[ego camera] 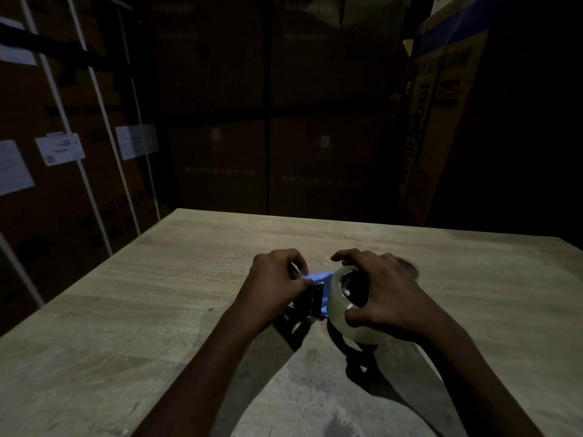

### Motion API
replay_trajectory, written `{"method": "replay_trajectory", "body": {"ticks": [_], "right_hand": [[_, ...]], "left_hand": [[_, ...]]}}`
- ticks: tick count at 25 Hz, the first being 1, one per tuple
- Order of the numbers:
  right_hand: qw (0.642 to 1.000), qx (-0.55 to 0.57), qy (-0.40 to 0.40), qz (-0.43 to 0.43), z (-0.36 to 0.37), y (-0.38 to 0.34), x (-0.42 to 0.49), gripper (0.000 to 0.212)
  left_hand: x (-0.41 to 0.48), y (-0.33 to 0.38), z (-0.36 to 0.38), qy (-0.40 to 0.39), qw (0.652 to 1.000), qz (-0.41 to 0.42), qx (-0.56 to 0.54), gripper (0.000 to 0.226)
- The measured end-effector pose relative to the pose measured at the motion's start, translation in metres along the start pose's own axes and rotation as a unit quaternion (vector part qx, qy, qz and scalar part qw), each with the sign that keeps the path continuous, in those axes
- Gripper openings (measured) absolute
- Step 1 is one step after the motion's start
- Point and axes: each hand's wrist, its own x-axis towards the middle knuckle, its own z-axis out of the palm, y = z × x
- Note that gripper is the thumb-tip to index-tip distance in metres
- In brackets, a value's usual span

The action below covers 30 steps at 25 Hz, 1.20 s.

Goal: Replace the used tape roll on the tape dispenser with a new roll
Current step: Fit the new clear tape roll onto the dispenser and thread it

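Observation:
A blue and black tape dispenser (312,298) rests on the wooden table (157,294), between my two hands. A clear tape roll (339,305) sits on its right side. My right hand (381,288) wraps over the roll, fingers on top and thumb on its near edge. My left hand (277,279) is closed at the dispenser's front end, pinching what looks like a thin strip of tape near the roller. The dispenser's handle is hidden under my hands.
The scene is dim. Stacked cardboard boxes (220,121) with white straps and paper labels stand behind and left of the table. A tall box (441,105) leans at the right. The table's far edge runs just past my hands.

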Motion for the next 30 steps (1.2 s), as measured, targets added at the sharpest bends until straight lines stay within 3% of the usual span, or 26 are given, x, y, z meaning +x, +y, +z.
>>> {"method": "replay_trajectory", "body": {"ticks": [5, 13, 20, 30], "right_hand": [[1.0, 0.006, -0.001, -0.001, 0.001, 0.001, 0.0, 0.085], [1.0, 0.005, 0.005, 0.003, 0.0, -0.001, -0.001, 0.086], [1.0, 0.003, 0.0, 0.006, 0.001, -0.001, -0.001, 0.086], [1.0, 0.007, -0.004, 0.004, 0.003, 0.002, 0.001, 0.085]], "left_hand": [[-0.003, 0.001, 0.001, -0.022, 1.0, 0.003, 0.012, 0.029], [-0.006, 0.007, 0.009, 0.054, 0.998, 0.015, 0.011, 0.017], [-0.008, 0.01, 0.009, 0.035, 0.998, -0.02, 0.046, 0.009], [-0.012, 0.015, 0.012, 0.041, 0.998, 0.009, 0.05, 0.007]]}}
